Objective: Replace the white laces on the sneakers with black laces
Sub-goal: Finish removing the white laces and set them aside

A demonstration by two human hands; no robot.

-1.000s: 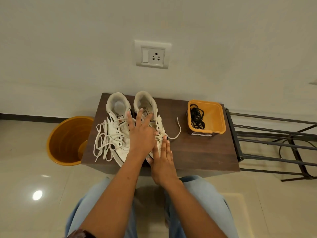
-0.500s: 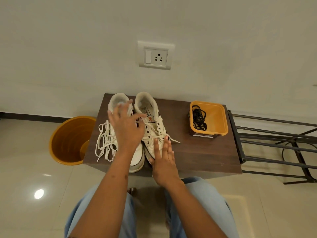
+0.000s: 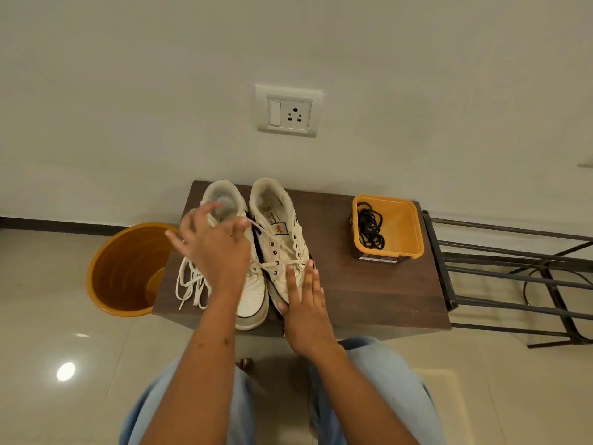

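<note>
Two white sneakers stand side by side on the dark wooden table point(image 3: 369, 293), toes toward me. My left hand point(image 3: 215, 248) hovers over the left sneaker point(image 3: 253, 297) and pinches a white lace point(image 3: 261, 228) between thumb and forefinger. That lace runs to the eyelets of the right sneaker point(image 3: 279, 226), whose upper eyelets are bare. My right hand point(image 3: 305, 303) lies flat on the right sneaker's toe, fingers straight. A loose white lace point(image 3: 191, 284) is heaped at the table's left edge. Black laces point(image 3: 369, 228) are coiled in a yellow tub point(image 3: 404, 226) at the right.
An orange bucket point(image 3: 125, 268) stands on the floor left of the table. A black metal rack point(image 3: 513, 277) adjoins the table's right side. The wall with a socket plate point(image 3: 288, 112) is directly behind. My knees are under the front edge.
My left hand has moved from the right sneaker's tongue leftward over the left sneaker, drawing the white lace out of the upper eyelets. My right hand has stayed on the toe.
</note>
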